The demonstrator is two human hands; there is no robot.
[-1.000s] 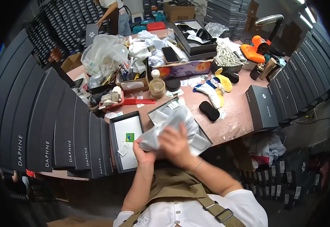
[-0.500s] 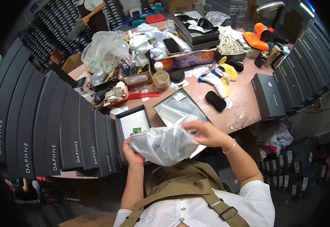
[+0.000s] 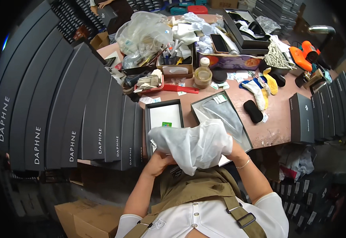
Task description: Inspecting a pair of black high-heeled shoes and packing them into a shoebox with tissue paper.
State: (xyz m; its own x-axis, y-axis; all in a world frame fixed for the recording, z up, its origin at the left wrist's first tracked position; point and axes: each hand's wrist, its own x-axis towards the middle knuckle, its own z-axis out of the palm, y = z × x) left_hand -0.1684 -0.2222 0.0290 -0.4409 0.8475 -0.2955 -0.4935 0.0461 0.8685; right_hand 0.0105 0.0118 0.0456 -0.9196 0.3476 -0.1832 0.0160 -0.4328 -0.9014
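Over the table's front edge, my two hands hold up a soft white cloth bag (image 3: 192, 144), bulging and creased; whatever is inside it is hidden. My left hand (image 3: 159, 162) is closed on its lower left side, fingers mostly under the cloth. At the right end my right hand (image 3: 236, 150) grips the bag, its fingertips covered by the fabric. Just beyond lie two open shallow box parts. The left box (image 3: 182, 115) has a white inside and a small green packet (image 3: 166, 124). Thin translucent wrapping (image 3: 220, 113) lies in the right box (image 3: 242, 131).
Dark shoeboxes (image 3: 97, 107) stand in a row at the left, more (image 3: 302, 115) at the right. Behind are a red-handled brush (image 3: 181, 89), a bottle (image 3: 202, 75), a black oval object (image 3: 253, 111), gloves (image 3: 256, 89) and an orange heat gun (image 3: 300, 58). A co-worker (image 3: 119, 14) stands far left.
My right hand has come down from above the bag to its right end. My left hand has slid lower beneath it. The view has shifted, so the table sits further right.
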